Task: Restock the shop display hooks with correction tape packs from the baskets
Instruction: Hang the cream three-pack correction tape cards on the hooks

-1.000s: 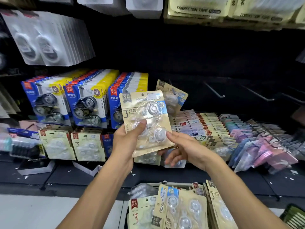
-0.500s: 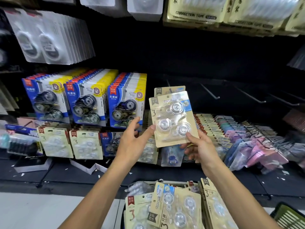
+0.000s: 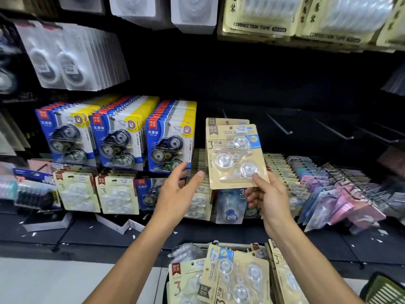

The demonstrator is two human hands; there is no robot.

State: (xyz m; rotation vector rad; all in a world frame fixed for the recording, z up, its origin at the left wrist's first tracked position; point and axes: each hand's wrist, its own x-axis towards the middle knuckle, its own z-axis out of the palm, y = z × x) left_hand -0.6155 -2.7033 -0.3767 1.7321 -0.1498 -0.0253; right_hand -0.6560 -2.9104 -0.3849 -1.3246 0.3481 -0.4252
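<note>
basket [image 3: 228, 245] below — hooks [image 3: 279, 126] above

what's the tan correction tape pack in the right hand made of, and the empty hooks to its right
Tan three-piece correction tape pack, pinched by the right hand: looks like matte kraft-style cardboard with printed text, under a clear glossy plastic blister that catches highlights over the round tapes. Bare display hooks: thin straight rods with upturned tips and a dull grey sheen, probably metal wire, though too dim to be sure.

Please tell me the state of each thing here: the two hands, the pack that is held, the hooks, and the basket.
Left hand: open, holds nothing.
Right hand: pinches the beige pack at its lower edge.
Beige pack: upright, held up at the display.
Bare hooks: empty.
Blue packs: hanging, rows full.
Basket: holds more beige packs.
</note>
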